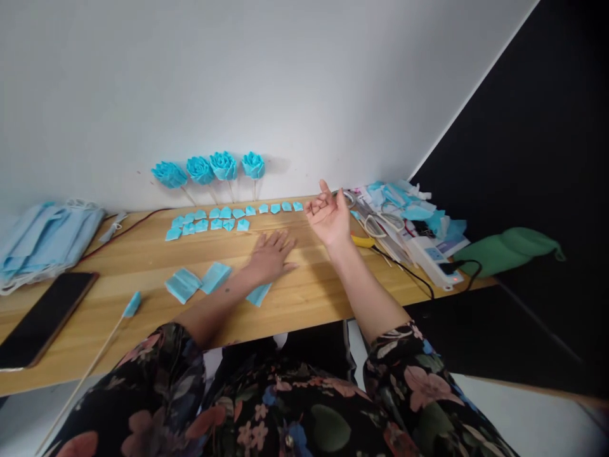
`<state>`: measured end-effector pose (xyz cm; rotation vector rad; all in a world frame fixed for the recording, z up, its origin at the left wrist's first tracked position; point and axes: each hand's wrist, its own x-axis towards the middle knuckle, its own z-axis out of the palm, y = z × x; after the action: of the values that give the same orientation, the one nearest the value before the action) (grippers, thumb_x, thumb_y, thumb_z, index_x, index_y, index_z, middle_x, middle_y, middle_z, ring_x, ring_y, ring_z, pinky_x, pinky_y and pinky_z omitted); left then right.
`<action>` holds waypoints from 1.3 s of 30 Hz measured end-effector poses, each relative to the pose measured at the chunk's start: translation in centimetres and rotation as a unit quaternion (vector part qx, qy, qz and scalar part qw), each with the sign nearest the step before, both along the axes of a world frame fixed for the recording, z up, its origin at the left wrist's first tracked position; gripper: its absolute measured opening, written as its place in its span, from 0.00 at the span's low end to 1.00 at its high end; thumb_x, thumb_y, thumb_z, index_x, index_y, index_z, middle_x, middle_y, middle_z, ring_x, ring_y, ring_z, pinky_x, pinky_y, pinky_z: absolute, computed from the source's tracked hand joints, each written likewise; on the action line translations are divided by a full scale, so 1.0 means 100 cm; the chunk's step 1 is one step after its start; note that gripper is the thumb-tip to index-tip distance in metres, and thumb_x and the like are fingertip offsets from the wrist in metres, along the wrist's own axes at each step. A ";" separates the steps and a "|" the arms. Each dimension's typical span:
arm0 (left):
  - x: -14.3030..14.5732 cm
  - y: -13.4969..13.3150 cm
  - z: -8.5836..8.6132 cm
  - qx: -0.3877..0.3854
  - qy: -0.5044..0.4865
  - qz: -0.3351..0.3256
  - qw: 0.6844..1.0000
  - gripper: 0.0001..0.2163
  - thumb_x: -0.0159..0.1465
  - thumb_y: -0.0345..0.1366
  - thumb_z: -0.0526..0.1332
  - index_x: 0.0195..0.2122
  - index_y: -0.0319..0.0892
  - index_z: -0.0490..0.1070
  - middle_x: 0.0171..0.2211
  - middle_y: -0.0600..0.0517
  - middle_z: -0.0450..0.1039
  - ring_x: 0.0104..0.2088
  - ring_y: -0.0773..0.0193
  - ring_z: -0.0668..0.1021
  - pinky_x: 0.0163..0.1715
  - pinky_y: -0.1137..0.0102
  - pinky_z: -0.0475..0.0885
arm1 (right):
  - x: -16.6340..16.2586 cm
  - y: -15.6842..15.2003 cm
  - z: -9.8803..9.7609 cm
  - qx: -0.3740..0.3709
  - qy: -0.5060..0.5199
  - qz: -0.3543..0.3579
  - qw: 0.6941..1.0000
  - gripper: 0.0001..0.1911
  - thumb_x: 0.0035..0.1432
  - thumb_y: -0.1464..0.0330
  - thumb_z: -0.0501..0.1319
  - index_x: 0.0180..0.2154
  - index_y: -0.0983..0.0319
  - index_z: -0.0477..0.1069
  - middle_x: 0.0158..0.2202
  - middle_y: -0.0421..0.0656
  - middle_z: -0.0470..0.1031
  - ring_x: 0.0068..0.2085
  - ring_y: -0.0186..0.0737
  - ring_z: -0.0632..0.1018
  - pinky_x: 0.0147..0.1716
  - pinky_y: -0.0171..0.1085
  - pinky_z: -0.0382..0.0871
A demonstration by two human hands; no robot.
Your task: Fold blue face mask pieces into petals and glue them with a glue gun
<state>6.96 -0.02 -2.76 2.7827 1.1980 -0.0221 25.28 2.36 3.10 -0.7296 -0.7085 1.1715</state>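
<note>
My left hand (pixel 272 257) lies palm down on the wooden table with its fingers spread, holding nothing. A piece of blue mask fabric (pixel 258 294) shows beneath its wrist side. To its left lie two flat blue fabric pieces (pixel 183 285). Raised above the table's right part, my right hand (pixel 329 219) turns its palm up, fingers loosely bent and apart, with nothing in it. Rows of small folded blue petals (pixel 216 223) spread along the back. Behind them several blue fabric flowers (pixel 223 166) on thin sticks lean against the wall. A stick with a blue tip (pixel 132 304) rests at the left.
A stack of blue face masks (pixel 47 238) and a black phone (pixel 45 320) lie at the left. On the right are scissors (pixel 375 226), a yellow-handled tool (pixel 363 242), blue scraps (pixel 404 200), a white power strip (pixel 438 263) and a green pouch (pixel 509 251).
</note>
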 end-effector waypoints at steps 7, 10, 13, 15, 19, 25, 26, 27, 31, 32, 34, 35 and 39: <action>-0.003 -0.017 0.035 -0.100 -0.186 0.023 0.977 0.22 0.70 0.49 0.48 0.50 0.42 0.75 0.59 0.41 0.70 0.59 0.48 0.70 0.61 0.50 0.57 | -0.014 -0.019 0.010 0.001 0.076 0.025 0.997 0.23 0.67 0.53 0.47 0.50 0.55 0.73 0.24 0.38 0.68 0.32 0.37 0.73 0.45 0.43 0.72; 0.007 -0.021 0.053 -0.238 -0.363 0.043 0.900 0.22 0.66 0.53 0.52 0.38 0.41 0.76 0.38 0.47 0.79 0.40 0.57 0.78 0.43 0.63 0.70 | -0.026 -0.030 0.022 0.007 0.153 0.061 0.986 0.21 0.68 0.54 0.48 0.50 0.54 0.73 0.24 0.36 0.68 0.29 0.34 0.71 0.46 0.40 0.72; 0.018 -0.030 0.060 -0.336 -0.456 0.077 0.820 0.21 0.57 0.55 0.62 0.30 0.38 0.73 0.27 0.51 0.74 0.29 0.64 0.73 0.30 0.70 0.66 | -0.038 -0.040 0.030 0.019 0.226 0.097 0.969 0.18 0.68 0.57 0.49 0.50 0.53 0.72 0.23 0.34 0.67 0.27 0.33 0.70 0.46 0.38 0.73; 0.020 -0.036 0.061 -0.356 -0.479 0.108 0.795 0.21 0.53 0.54 0.65 0.26 0.38 0.71 0.23 0.53 0.70 0.25 0.67 0.69 0.27 0.72 0.62 | -0.045 -0.046 0.032 0.022 0.248 0.114 0.962 0.17 0.68 0.58 0.49 0.50 0.53 0.72 0.23 0.34 0.67 0.27 0.33 0.70 0.45 0.38 0.73; 0.006 -0.041 0.063 -0.352 -0.488 0.111 0.791 0.21 0.57 0.54 0.61 0.19 0.40 0.68 0.20 0.53 0.68 0.23 0.68 0.67 0.28 0.71 0.63 | -0.059 -0.050 0.030 -0.001 0.228 0.122 0.966 0.18 0.68 0.57 0.48 0.48 0.53 0.73 0.22 0.35 0.66 0.27 0.35 0.70 0.43 0.38 0.74; -0.059 -0.032 0.064 -0.188 -0.592 0.262 0.739 0.19 0.63 0.48 0.57 0.20 0.41 0.68 0.20 0.53 0.67 0.25 0.66 0.70 0.33 0.70 0.67 | -0.068 -0.010 0.012 0.020 0.010 0.137 0.990 0.21 0.63 0.51 0.53 0.44 0.57 0.74 0.25 0.36 0.69 0.29 0.34 0.72 0.40 0.39 0.71; -0.071 -0.034 0.064 -0.163 -0.601 0.279 0.731 0.19 0.64 0.48 0.56 0.20 0.41 0.67 0.20 0.53 0.67 0.26 0.66 0.70 0.34 0.70 0.67 | -0.068 0.002 0.007 0.034 -0.071 0.114 0.990 0.20 0.62 0.52 0.55 0.44 0.58 0.74 0.26 0.37 0.71 0.30 0.34 0.73 0.39 0.38 0.70; -0.083 -0.037 0.064 -0.136 -0.610 0.290 0.725 0.20 0.64 0.47 0.56 0.20 0.41 0.66 0.20 0.53 0.66 0.26 0.66 0.71 0.34 0.70 0.67 | -0.069 0.013 0.002 0.050 -0.172 0.089 0.980 0.18 0.61 0.55 0.57 0.44 0.59 0.74 0.28 0.38 0.73 0.31 0.35 0.74 0.40 0.38 0.69; -0.117 -0.067 0.056 -0.063 -0.564 0.334 0.752 0.21 0.66 0.45 0.54 0.18 0.41 0.65 0.20 0.53 0.67 0.26 0.65 0.71 0.31 0.71 0.66 | -0.076 0.058 -0.016 0.110 -0.593 0.040 0.797 0.09 0.58 0.70 0.61 0.41 0.61 0.77 0.36 0.43 0.79 0.41 0.42 0.76 0.45 0.40 0.66; -0.123 -0.076 0.051 -0.046 -0.551 0.338 0.762 0.20 0.66 0.44 0.55 0.18 0.41 0.65 0.20 0.53 0.67 0.26 0.65 0.71 0.30 0.72 0.66 | -0.080 0.068 -0.020 0.127 -0.655 0.050 0.744 0.10 0.58 0.72 0.61 0.41 0.61 0.77 0.39 0.45 0.79 0.44 0.43 0.75 0.47 0.40 0.65; -0.133 -0.094 0.039 -0.010 -0.524 0.334 0.784 0.19 0.66 0.42 0.55 0.18 0.41 0.65 0.21 0.54 0.68 0.26 0.66 0.72 0.30 0.72 0.66 | -0.090 0.084 -0.027 0.160 -0.725 0.075 0.665 0.10 0.59 0.73 0.61 0.42 0.61 0.77 0.43 0.46 0.80 0.48 0.45 0.74 0.48 0.40 0.64; -0.138 -0.101 0.031 0.016 -0.513 0.325 0.794 0.18 0.66 0.40 0.55 0.19 0.41 0.66 0.21 0.54 0.69 0.26 0.66 0.73 0.30 0.72 0.67 | -0.095 0.091 -0.029 0.174 -0.744 0.088 0.639 0.10 0.59 0.73 0.61 0.43 0.61 0.77 0.45 0.47 0.79 0.48 0.45 0.74 0.49 0.40 0.64; -0.152 -0.122 0.008 0.094 -0.479 0.301 0.819 0.14 0.65 0.34 0.56 0.21 0.42 0.67 0.22 0.55 0.70 0.25 0.67 0.73 0.30 0.72 0.68 | -0.112 0.112 -0.033 0.214 -0.780 0.129 0.573 0.11 0.59 0.74 0.62 0.44 0.60 0.78 0.45 0.46 0.80 0.49 0.45 0.73 0.49 0.40 0.63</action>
<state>-8.19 -12.19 -1.98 1.8407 1.6478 1.3984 14.12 13.55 -0.23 -1.1619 -2.5575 0.1978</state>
